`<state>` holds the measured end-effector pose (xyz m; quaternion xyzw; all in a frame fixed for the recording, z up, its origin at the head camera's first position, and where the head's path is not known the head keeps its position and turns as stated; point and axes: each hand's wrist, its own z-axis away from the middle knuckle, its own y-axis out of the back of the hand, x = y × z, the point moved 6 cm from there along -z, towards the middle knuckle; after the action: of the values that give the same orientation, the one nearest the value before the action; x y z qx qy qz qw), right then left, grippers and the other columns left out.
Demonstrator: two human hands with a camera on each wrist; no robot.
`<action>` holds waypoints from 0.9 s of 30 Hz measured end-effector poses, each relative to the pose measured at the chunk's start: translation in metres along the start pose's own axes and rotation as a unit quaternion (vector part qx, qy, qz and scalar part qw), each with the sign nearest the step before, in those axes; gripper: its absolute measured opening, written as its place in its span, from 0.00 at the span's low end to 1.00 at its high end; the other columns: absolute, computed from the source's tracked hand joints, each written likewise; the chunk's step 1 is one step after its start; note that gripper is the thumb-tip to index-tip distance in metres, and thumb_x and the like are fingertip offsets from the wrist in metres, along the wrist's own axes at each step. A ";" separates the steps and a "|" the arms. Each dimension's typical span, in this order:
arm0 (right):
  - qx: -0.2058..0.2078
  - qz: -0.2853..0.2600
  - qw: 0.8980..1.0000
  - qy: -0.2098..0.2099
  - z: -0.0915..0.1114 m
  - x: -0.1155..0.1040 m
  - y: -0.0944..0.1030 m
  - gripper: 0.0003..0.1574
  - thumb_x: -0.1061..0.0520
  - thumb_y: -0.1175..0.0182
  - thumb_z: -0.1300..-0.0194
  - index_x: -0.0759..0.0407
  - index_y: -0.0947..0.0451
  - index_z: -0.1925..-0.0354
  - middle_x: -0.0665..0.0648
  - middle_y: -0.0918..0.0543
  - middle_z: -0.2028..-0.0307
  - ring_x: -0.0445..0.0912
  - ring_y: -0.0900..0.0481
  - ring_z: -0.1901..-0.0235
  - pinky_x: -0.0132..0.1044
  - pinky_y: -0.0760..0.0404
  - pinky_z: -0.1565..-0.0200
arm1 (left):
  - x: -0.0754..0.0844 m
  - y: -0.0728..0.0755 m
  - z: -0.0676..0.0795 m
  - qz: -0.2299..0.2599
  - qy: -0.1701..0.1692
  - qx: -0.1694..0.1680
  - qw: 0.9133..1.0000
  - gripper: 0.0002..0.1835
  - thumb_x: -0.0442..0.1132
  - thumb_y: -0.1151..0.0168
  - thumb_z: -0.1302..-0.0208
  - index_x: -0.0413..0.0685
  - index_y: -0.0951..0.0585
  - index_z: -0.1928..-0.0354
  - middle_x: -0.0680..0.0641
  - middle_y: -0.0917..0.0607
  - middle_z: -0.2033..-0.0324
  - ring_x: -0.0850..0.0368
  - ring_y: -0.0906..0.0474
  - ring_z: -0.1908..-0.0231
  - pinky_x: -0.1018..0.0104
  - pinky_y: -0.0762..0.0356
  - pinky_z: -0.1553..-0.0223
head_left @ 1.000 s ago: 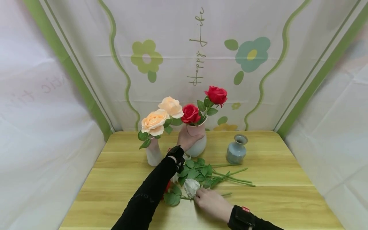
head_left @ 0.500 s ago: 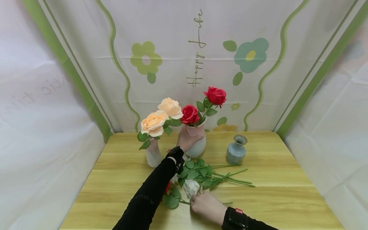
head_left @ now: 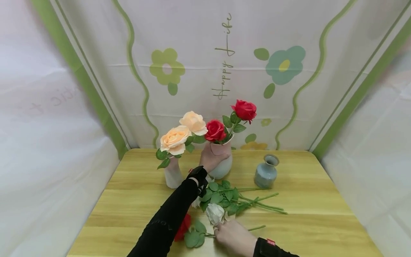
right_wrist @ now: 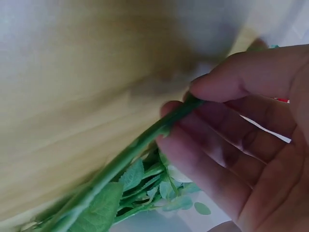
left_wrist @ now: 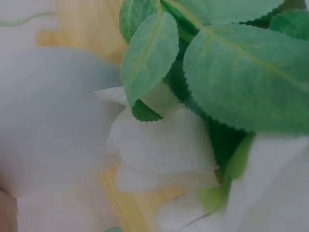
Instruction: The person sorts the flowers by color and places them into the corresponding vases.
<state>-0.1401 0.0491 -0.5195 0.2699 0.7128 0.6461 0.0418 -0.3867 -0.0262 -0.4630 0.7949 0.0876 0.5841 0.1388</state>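
Note:
My left hand grips a pink-and-white vase that holds two red roses. In the left wrist view, the pale side of that vase is close beside a white rose and large green leaves. Low on the table, my right hand pinches the green stem of a lying red rose between thumb and fingers. The left sleeve partly covers that bloom. Just above the right fingers lies a white rose.
Left of the gripped vase stands a slim vase with two peach roses. A blue-grey vase is at the right, with no flower in it. Several leafy stems lie across the middle of the wooden table.
The right hand has moved a little toward the table's near edge, and the lying red rose has shifted with it, showing more of its bloom. The left hand keeps its hold on the vase.

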 end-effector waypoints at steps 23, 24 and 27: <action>-0.029 0.079 0.996 -0.040 0.009 0.019 0.013 0.14 0.66 0.32 0.57 0.48 0.24 0.81 0.45 0.29 0.82 0.38 0.38 0.86 0.31 0.39 0.88 | 0.001 -0.006 -0.001 0.001 -0.004 -0.007 1.000 0.53 0.53 0.24 0.49 0.60 0.44 0.25 0.53 0.31 0.34 0.57 0.33 0.37 0.59 0.31 0.39; -0.029 0.078 0.996 -0.042 0.009 0.020 0.013 0.14 0.66 0.31 0.56 0.48 0.24 0.80 0.45 0.28 0.82 0.38 0.37 0.86 0.31 0.39 0.88 | 0.000 -0.005 -0.001 0.000 -0.002 -0.007 1.000 0.53 0.52 0.24 0.50 0.60 0.44 0.25 0.53 0.31 0.34 0.57 0.33 0.37 0.59 0.31 0.39; -0.025 0.072 0.996 -0.048 0.008 0.020 0.014 0.13 0.63 0.28 0.53 0.47 0.22 0.79 0.45 0.27 0.81 0.38 0.35 0.84 0.30 0.39 0.87 | -0.001 -0.001 0.001 -0.004 0.005 -0.003 1.000 0.53 0.52 0.23 0.50 0.59 0.43 0.25 0.52 0.30 0.34 0.56 0.32 0.37 0.58 0.31 0.39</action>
<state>-0.1493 0.0649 -0.5017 0.3502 0.6718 0.6517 0.0359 -0.3862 -0.0254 -0.4651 0.7913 0.0898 0.5875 0.1437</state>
